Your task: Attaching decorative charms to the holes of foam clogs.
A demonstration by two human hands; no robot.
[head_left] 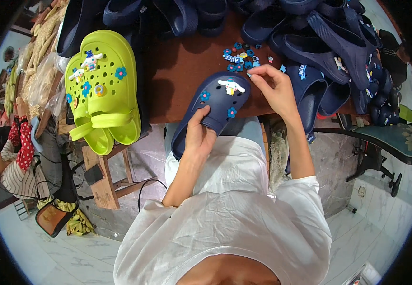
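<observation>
Hold navy clog [217, 105] steady, left hand [200, 137] clamped round it; with right hand [277, 90] pinching tiny charm [249, 75], press squarely.

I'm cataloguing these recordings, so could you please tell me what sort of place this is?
Probably a small, informal shoe-decorating workshop: navy clogs crowd the brown table, loose charms lie clustered on it, and a lime-green pair at left carries similar charms.
</observation>
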